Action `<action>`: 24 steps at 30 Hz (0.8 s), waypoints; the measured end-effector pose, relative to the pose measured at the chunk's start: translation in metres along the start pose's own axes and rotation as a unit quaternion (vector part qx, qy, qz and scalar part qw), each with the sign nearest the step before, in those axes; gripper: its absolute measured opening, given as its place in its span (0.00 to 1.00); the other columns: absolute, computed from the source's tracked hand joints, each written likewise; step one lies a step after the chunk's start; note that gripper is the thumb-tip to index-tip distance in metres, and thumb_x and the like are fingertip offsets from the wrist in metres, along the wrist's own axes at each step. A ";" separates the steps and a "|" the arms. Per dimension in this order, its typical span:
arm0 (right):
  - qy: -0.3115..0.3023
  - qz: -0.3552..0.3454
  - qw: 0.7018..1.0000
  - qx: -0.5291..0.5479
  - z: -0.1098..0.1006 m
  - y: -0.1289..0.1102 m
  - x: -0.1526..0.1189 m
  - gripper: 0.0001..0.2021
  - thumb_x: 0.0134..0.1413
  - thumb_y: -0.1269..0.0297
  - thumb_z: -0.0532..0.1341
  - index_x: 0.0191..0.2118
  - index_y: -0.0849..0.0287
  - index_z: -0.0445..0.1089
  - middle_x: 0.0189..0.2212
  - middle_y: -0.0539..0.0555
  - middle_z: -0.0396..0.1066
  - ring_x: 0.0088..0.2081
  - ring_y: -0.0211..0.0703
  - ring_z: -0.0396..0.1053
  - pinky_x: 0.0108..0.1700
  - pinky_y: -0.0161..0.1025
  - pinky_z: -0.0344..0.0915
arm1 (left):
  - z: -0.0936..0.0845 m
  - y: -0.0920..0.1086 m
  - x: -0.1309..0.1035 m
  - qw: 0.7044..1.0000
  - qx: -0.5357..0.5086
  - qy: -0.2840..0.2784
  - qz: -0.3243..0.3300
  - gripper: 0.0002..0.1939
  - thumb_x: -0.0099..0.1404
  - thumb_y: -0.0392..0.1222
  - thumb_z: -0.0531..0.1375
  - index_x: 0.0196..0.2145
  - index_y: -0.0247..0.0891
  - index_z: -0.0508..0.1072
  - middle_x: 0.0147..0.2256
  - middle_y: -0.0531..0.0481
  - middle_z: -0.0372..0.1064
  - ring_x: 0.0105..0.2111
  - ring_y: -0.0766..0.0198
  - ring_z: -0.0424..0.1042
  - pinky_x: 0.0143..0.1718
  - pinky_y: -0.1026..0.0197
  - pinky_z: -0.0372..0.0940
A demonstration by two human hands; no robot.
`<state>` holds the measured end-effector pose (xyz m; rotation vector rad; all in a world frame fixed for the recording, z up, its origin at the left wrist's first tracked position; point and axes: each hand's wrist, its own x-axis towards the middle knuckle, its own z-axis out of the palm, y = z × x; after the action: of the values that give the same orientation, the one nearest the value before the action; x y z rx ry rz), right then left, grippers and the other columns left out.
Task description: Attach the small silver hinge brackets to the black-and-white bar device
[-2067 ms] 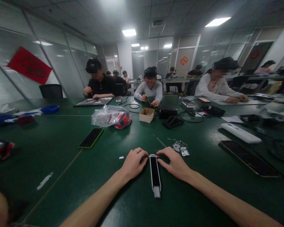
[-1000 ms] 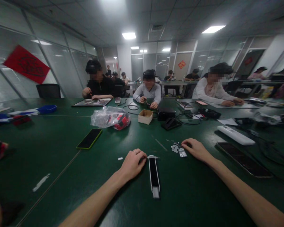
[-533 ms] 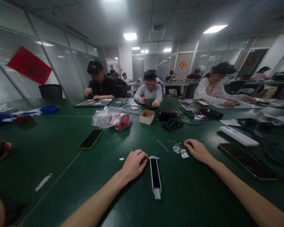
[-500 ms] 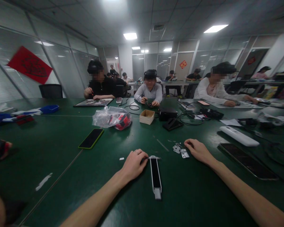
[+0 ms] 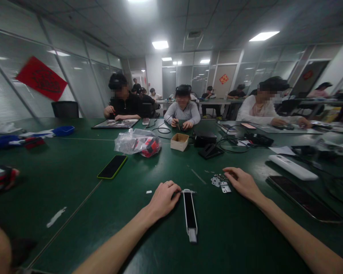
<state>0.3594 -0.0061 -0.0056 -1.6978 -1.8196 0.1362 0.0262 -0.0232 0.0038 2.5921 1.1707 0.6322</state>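
Observation:
My left hand (image 5: 166,198) rests on the table with curled fingers, pinching the left end of a thin grey crosspiece at the top of a long narrow device (image 5: 190,213). This device has a black face, a white frame and a light grey tab at its near end; its exact kind is unclear. Over a small pile of loose hardware, my right hand (image 5: 241,182) has its thumb and forefinger slightly apart, with nothing visible between them. Beside those fingertips lie flat silver metal plates (image 5: 225,187) and several tiny pieces too small to identify.
A green-edged phone (image 5: 112,167) lies at left, and a dark phone (image 5: 303,198) and white oblong device (image 5: 293,166) at right. Farther back are a bagged red item (image 5: 148,146), a small open box (image 5: 179,142) and black cables (image 5: 231,142). Several people sit across the table.
The view has shifted slightly, moving the scene a little right. My right fingers have parted a little over the small pieces. My left hand stays at the device's top end.

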 end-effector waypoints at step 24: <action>-0.123 -0.148 0.974 0.119 0.034 -0.105 -0.042 0.10 0.58 0.66 0.52 0.41 0.57 0.69 0.36 0.56 0.70 0.35 0.43 0.67 0.37 0.42 0.67 | 0.001 0.001 0.000 1.000 0.003 0.005 0.002 0.06 0.65 0.35 0.53 0.37 0.38 0.71 0.37 0.49 0.69 0.38 0.62 0.67 0.39 0.60 0.60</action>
<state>0.2504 -0.0504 0.0025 -1.2743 -2.1204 0.4350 0.0273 -0.0237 0.0032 2.5990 1.1722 0.6440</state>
